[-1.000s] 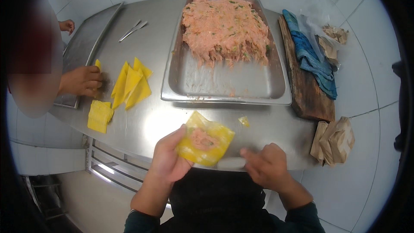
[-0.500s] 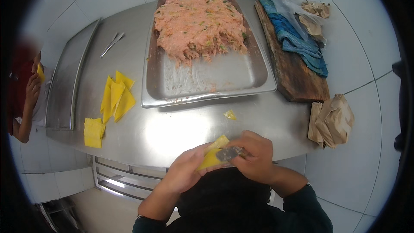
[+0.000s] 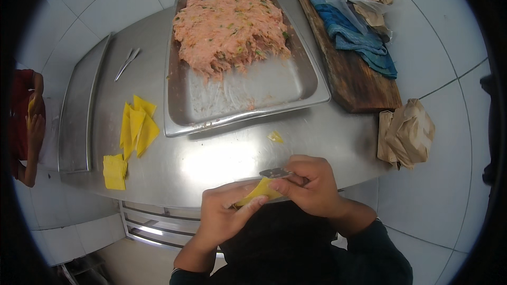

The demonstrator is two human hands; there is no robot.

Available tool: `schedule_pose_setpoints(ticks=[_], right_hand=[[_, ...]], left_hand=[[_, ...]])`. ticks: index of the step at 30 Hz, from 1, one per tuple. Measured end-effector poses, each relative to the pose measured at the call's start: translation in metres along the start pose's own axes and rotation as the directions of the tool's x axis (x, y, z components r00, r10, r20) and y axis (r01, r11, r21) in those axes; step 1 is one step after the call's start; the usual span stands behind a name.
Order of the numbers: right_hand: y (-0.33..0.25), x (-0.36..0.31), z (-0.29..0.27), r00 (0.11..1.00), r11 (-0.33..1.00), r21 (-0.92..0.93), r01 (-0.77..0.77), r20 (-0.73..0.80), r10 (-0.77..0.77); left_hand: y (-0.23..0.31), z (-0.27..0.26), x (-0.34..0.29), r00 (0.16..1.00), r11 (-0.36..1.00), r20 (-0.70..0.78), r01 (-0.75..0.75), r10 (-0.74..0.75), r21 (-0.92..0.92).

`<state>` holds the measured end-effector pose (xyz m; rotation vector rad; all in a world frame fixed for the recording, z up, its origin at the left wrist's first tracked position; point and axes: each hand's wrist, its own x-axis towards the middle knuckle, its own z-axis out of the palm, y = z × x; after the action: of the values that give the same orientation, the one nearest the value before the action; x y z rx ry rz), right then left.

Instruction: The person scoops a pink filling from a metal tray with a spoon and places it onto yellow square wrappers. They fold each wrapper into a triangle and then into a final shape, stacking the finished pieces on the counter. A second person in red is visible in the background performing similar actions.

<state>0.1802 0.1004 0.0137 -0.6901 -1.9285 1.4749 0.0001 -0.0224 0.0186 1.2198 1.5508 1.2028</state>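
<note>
A yellow dough wrapper is held by my left hand, its fingers behind it and the thumb in front. My right hand grips a small flat-bladed metal spreader, whose smeared blade lies along the wrapper's upper edge. The right thumb also presses against the wrapper. Any filling inside it is hidden from sight. Beyond my hands, pink minced meat with green flecks fills the far part of a deep steel tray. Loose yellow wrappers and a wrapper stack lie at the left.
A small yellow scrap is on the steel table. Tongs and a flat tray are at left. A wooden board bears a blue cloth; brown paper sits nearby. Another person stands far left.
The spreader blade has turned flatter and moved up to the wrapper's top edge. My left hand has curled the wrapper, its thumb now in front. The view has shifted slightly.
</note>
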Motion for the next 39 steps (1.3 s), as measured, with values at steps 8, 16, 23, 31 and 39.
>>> schedule_pose_setpoints(ticks=[8,16,23,31,39], right_hand=[[0.010,-0.012,0.010,0.972,0.814,0.542,-0.208,0.019,0.236],[0.028,-0.027,0.033,0.986,0.880,0.476,0.001,-0.147,0.078],[0.029,-0.021,0.034,0.977,0.893,0.451,0.010,-0.194,0.087],[0.023,-0.016,0.031,0.980,0.975,0.210,-0.069,-0.168,0.106],[0.044,-0.018,0.000,0.963,0.993,0.083,-0.088,-0.247,0.106]], left_hand=[[0.002,0.002,0.000,0.966,0.986,-0.259,-0.045,0.002,-0.160],[0.004,0.008,-0.001,0.991,0.987,-0.130,-0.043,0.023,-0.155],[0.010,-0.002,-0.003,0.990,0.989,-0.136,-0.059,0.040,-0.138],[0.007,-0.045,-0.006,0.994,0.990,-0.103,-0.021,0.035,0.138],[-0.011,-0.222,0.007,0.613,0.697,-0.733,0.388,0.294,0.603]])
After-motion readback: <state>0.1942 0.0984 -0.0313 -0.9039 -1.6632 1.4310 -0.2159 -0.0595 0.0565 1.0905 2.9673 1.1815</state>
